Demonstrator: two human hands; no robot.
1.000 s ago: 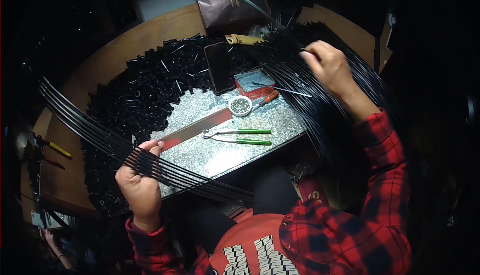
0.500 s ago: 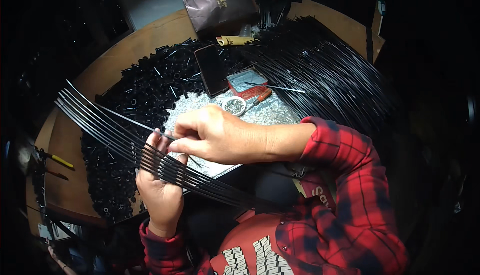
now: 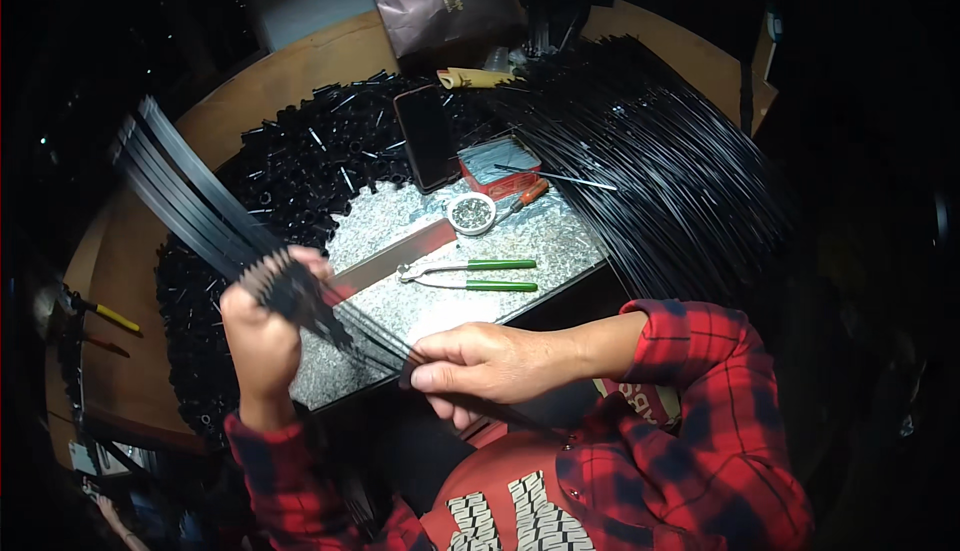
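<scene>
Two hands (image 3: pixel 262 351) (image 3: pixel 485 363) grip one bundle (image 3: pixel 300 296) — black strips.

- Strips (image 3: pixel 195 221), 9 o'clock: black with grey sheen.
- Strip pile (image 3: pixel 640 141), 2 o'clock: black.
- Small parts (image 3: pixel 290 161), 10 o'clock: black.
- Work surface (image 3: pixel 560 251), centre: speckled silver-grey.
- Pliers (image 3: pixel 500 264), centre: green handles, silver head.
- Screwdriver (image 3: pixel 534 193), 1 o'clock: orange handle.
- Box (image 3: pixel 495 188), 12 o'clock: red.
- Dish (image 3: pixel 472 232), 12 o'clock: white.
- Sleeves (image 3: pixel 735 381), 4 and 7 o'clock: red-and-dark check.
- Shirt (image 3: pixel 505 456), 6 o'clock: red, cream-and-black block print.
- Table edge (image 3: pixel 340 56), 11 o'clock: tan.
- Bag (image 3: pixel 410 11), 12 o'clock: mauve-grey, gold mark.
</scene>
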